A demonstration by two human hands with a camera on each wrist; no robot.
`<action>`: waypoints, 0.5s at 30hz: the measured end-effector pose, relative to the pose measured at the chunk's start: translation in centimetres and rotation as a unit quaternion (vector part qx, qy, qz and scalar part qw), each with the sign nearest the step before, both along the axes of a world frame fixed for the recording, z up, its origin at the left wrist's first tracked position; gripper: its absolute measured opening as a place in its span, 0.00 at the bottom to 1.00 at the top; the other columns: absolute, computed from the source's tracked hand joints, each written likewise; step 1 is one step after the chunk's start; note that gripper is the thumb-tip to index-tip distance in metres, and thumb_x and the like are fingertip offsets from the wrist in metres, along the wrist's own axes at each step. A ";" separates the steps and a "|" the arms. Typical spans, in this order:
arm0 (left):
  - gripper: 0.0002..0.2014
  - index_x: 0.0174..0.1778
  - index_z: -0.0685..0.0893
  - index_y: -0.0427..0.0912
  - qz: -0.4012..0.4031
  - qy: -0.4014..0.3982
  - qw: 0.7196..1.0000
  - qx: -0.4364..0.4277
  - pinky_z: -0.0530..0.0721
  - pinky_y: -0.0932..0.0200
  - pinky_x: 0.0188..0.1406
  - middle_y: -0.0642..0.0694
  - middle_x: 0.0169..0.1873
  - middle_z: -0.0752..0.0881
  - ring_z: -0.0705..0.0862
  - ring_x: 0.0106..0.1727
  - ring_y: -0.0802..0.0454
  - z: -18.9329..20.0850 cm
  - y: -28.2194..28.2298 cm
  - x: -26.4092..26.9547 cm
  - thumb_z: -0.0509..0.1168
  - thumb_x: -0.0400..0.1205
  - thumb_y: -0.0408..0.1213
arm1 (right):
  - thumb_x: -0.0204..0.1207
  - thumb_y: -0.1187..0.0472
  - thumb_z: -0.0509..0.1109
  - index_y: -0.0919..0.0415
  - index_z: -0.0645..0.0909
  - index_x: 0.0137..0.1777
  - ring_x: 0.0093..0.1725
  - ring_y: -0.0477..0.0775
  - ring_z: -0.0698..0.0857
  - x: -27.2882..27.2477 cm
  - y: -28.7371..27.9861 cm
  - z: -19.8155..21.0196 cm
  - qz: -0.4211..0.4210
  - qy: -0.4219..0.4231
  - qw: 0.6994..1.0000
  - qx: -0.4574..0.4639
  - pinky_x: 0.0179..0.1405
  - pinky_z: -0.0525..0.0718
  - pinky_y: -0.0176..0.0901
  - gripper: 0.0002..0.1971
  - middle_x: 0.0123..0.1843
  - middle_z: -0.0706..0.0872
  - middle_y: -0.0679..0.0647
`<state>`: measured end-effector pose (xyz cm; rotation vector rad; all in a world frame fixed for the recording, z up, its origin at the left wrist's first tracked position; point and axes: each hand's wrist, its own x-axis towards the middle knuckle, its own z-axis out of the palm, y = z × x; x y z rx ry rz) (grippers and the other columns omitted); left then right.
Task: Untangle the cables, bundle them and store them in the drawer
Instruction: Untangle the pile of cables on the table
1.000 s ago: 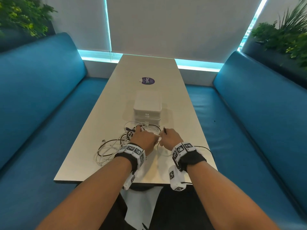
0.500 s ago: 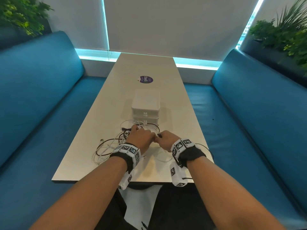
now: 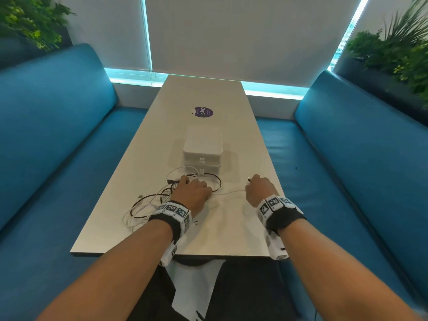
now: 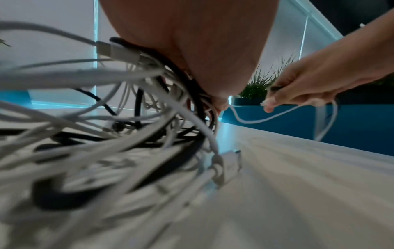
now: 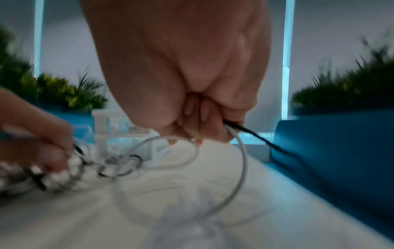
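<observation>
On the pale table (image 3: 143,158), the person's left hand (image 3: 192,193) sits on top of a tangle of white and black cables (image 3: 148,205), its fingers curled down into the knot and gripping several strands; the left wrist view shows white and black cords bunched under the palm with a white plug (image 4: 119,51) sticking out near the heel of the hand. The right hand (image 3: 260,188) is well apart to the right, clenched around a white cable (image 3: 229,193) that runs in a shallow sagging line back to the left hand's bundle. The right wrist view shows that same fist (image 5: 192,101) also closed on a thin black cable (image 5: 255,134) trailing off to the right, though the blur makes it hard to say whether it is a separate cord or part of the same one.

Just beyond the tangle stands a small white drawer unit (image 3: 202,151), two tiers stacked, both drawers closed. Farther up the table lies a round purple sticker (image 3: 203,111). Blue bench seats (image 3: 58,135) flank the table, with green plants (image 3: 398,54) on the ledges behind them.
</observation>
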<state>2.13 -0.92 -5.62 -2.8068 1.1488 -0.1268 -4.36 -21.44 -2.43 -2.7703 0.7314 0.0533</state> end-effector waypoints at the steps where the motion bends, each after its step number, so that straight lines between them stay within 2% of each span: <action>1: 0.10 0.55 0.83 0.54 0.000 0.000 1.000 0.003 0.66 0.41 0.69 0.54 0.50 0.84 0.81 0.57 0.48 0.0 -0.4 -0.2 0.57 0.86 0.37 | 0.84 0.62 0.58 0.67 0.74 0.62 0.62 0.69 0.82 0.4 0.8 0.0 -0.010 -0.025 0.999 0.025 0.56 0.79 0.51 0.12 0.63 0.80 0.67; 4: 0.11 0.55 0.83 0.53 -0.003 0.002 1.000 0.012 0.66 0.39 0.68 0.52 0.51 0.84 0.81 0.58 0.47 0.0 -0.9 -0.4 0.57 0.86 0.36 | 0.86 0.60 0.56 0.68 0.75 0.63 0.61 0.71 0.82 1.3 2.9 0.1 -0.006 -0.064 0.995 0.076 0.57 0.79 0.52 0.14 0.62 0.81 0.70; 9: 0.11 0.58 0.84 0.53 -0.007 0.002 1.000 0.007 0.67 0.40 0.66 0.53 0.51 0.85 0.81 0.58 0.47 0.0 -0.9 -0.5 0.58 0.87 0.38 | 0.85 0.55 0.58 0.59 0.83 0.57 0.54 0.66 0.87 1.7 5.4 -0.5 0.081 -0.065 0.980 0.168 0.54 0.86 0.53 0.14 0.53 0.89 0.62; 12: 0.11 0.58 0.84 0.53 0.001 -0.001 1.000 0.000 0.68 0.40 0.66 0.53 0.49 0.84 0.81 0.56 0.47 -0.1 -0.8 -0.5 0.57 0.87 0.38 | 0.83 0.59 0.60 0.59 0.88 0.54 0.54 0.63 0.86 1.6 6.3 -0.7 0.115 -0.061 0.976 0.177 0.53 0.82 0.47 0.13 0.53 0.90 0.60; 15: 0.11 0.56 0.83 0.54 0.005 0.011 1.000 -0.021 0.68 0.41 0.66 0.54 0.49 0.85 0.81 0.56 0.47 -0.2 -0.7 -0.5 0.56 0.87 0.38 | 0.84 0.59 0.61 0.66 0.86 0.50 0.51 0.64 0.86 1.6 6.4 -1.1 0.099 -0.040 0.976 0.190 0.43 0.77 0.45 0.14 0.48 0.89 0.63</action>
